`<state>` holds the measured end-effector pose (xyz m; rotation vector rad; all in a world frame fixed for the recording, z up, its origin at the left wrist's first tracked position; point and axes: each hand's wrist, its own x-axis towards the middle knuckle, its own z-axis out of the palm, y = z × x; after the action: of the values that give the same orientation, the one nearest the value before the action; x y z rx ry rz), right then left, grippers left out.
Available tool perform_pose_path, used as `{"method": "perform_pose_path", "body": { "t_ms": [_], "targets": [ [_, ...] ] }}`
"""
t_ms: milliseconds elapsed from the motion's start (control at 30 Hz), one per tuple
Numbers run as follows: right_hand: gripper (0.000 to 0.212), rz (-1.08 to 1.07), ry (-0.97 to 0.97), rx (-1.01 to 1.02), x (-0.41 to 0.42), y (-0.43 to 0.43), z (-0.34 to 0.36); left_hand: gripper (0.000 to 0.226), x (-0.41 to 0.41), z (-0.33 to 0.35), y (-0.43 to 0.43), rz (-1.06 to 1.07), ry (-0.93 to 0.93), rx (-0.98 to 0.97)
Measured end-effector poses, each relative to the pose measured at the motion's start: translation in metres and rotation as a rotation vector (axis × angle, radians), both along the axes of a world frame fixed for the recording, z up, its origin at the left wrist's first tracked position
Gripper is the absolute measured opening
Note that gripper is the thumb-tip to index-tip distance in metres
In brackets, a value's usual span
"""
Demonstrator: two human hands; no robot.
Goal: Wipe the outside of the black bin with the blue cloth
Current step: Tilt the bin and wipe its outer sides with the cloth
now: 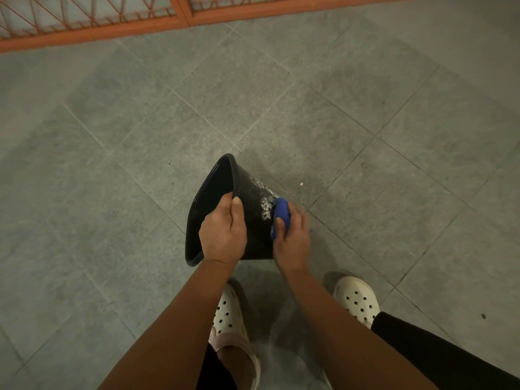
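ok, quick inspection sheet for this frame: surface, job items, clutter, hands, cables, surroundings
Surface: grey tiled floor, pale grout lines.
Job's things: black bin tilted, mouth toward the left, white residue on its outer wall; blue cloth bunched against that wall beside the residue.
Clutter: pale crumb on the floor by the bin; dark speck at lower right.
Grippers: left hand grips the bin's rim; right hand holds the cloth on the wall.
Cables: nothing seen.
Surroundings: orange metal grille along the top; white clogs on the person's feet.
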<state>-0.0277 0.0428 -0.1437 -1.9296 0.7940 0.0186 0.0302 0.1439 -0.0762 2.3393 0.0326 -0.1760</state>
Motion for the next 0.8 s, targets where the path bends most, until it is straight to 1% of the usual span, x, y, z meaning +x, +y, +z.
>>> {"method": "perform_pose_path", "body": {
  "t_ms": [67,133,233,400,467,533,567,600,667,700,733,800],
  "targets": [
    [0.045,-0.020,-0.012,-0.010,-0.001,0.008,0.003,0.048,-0.001,0.000,-0.002,-0.025,-0.029,0.028],
    [0.045,0.000,-0.060,-0.038,0.003,0.012,0.006,0.046,-0.002,0.001,-0.002,-0.054,-0.032,0.024],
    [0.042,0.033,-0.080,-0.019,0.013,0.005,0.008,0.045,-0.004,0.001,-0.001,-0.058,-0.037,0.019],
    [0.043,0.057,0.099,0.056,0.031,-0.010,0.014,0.035,-0.002,-0.001,0.000,-0.016,-0.037,0.054],
    [0.045,0.093,0.111,0.165,0.033,-0.014,0.015,0.035,-0.001,-0.002,0.003,-0.015,-0.045,0.039],
    [0.051,0.141,0.054,0.389,0.027,-0.023,0.015,0.034,-0.001,-0.002,0.004,-0.017,-0.051,0.022],
    [0.058,0.187,0.024,0.459,0.020,-0.029,0.014,0.036,0.000,-0.001,0.003,-0.021,-0.059,0.033],
    [0.065,0.261,-0.004,0.458,0.012,-0.035,0.012,0.038,0.000,-0.002,0.003,-0.026,-0.068,0.046],
    [0.073,0.416,-0.065,0.308,-0.002,-0.042,0.007,0.044,0.001,-0.002,0.001,-0.038,-0.077,0.056],
    [0.074,0.458,-0.087,0.229,-0.006,-0.045,0.003,0.048,0.002,-0.002,0.001,-0.047,-0.079,0.056],
    [0.075,0.471,-0.094,0.172,-0.008,-0.045,-0.001,0.050,0.002,-0.002,0.001,-0.057,-0.079,0.056],
    [0.072,0.444,-0.106,0.131,-0.007,-0.040,-0.005,0.051,0.002,-0.002,0.002,-0.070,-0.075,0.055]
  ]
}}
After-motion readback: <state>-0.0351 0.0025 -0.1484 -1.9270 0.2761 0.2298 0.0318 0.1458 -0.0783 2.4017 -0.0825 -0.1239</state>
